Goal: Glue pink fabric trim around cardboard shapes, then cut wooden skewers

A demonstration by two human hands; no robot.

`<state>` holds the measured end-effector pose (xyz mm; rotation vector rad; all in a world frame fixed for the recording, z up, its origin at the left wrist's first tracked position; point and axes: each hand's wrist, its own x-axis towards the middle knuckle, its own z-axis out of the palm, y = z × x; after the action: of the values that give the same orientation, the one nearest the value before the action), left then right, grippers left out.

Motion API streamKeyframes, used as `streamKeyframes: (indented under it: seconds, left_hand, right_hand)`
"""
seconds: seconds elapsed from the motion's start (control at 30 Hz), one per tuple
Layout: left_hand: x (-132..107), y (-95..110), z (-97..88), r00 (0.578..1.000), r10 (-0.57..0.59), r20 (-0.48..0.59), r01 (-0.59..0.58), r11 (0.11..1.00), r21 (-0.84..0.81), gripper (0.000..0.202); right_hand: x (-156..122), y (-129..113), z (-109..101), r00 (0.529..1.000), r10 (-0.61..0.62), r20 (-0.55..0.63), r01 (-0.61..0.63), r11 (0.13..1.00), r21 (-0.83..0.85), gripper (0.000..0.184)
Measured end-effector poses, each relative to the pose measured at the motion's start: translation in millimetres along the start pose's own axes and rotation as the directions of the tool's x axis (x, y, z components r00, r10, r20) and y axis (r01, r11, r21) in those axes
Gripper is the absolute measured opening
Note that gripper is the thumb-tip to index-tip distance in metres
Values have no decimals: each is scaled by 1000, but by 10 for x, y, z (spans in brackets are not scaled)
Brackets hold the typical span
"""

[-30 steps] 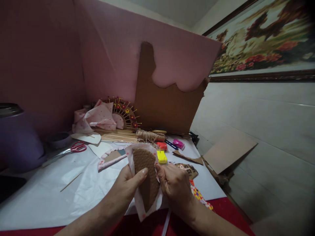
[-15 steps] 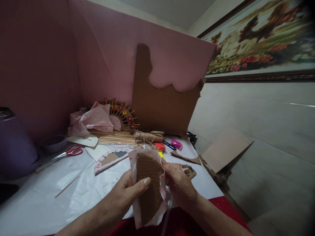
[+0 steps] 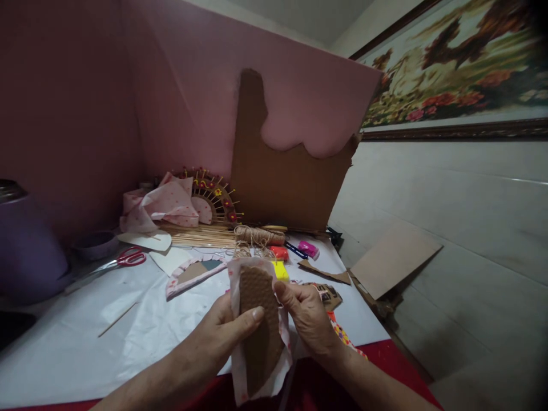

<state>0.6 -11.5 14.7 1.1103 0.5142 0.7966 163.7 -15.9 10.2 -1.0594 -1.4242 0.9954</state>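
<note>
A brown corrugated cardboard wedge [image 3: 259,331], rounded at the top, stands upright between both hands, lying on pink spotted fabric [image 3: 240,377] that sticks out around its edges. My left hand [image 3: 226,331] grips the left side, its thumb pressed flat across the cardboard. On the right edge my right hand [image 3: 306,319] pinches the fabric border against the cardboard, fingers closed.
White paper [image 3: 77,348] covers the table. On it lie red-handled scissors [image 3: 124,260], a second fabric-edged wedge [image 3: 192,273], a wooden skewer [image 3: 116,318], a skewer bundle [image 3: 201,235], twine [image 3: 257,234], yellow [image 3: 281,270], red [image 3: 280,252] and pink [image 3: 309,249] small items. Cardboard backdrop [image 3: 278,182] stands behind.
The wedge and both hands shifted slightly right and back; my right hand's fingers moved up along the right fabric edge. The view swayed a little.
</note>
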Motion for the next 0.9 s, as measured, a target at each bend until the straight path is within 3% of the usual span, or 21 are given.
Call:
streamKeyframes:
  seconds: [0.1, 0.2, 0.3, 0.4, 0.5, 0.57, 0.77, 0.9]
  left_hand:
    - [-10, -22, 0, 1000, -13, -12, 13, 1000, -14, 25]
    - [-10, -25, 7, 999, -31, -37, 31, 999, -6, 29]
    - [2, -18, 16, 996, -27, -83, 30, 999, 25, 31]
    - [12, -4, 29, 996, -21, -84, 23, 999, 29, 30]
    - [16, 13, 40, 997, -23, -70, 23, 1000, -8, 28]
    - [19, 21, 42, 997, -18, -80, 16, 999, -33, 27]
    - [23, 25, 26, 995, -6, -95, 5, 1000, -3, 26]
    - [2, 32, 25, 998, 11, -59, -10, 1000, 16, 22]
  right_hand:
    - [-6, 34, -4, 992, -127, -25, 118, 968, -223, 52]
    - [-7, 72, 6, 953, -301, -41, 247, 846, -472, 47]
    - [-13, 61, 22, 932, -362, -35, 276, 767, -579, 44]
    - [-26, 27, 21, 952, -298, -64, 218, 813, -540, 47]
    - [-36, 24, 4, 987, -123, -106, 87, 951, -296, 53]
    - [-40, 44, -3, 995, -52, -83, 38, 984, -172, 53]
    - [-70, 92, 15, 988, -155, -4, 144, 932, -331, 43]
    - [-49, 83, -2, 991, -98, -87, 72, 962, -264, 48]
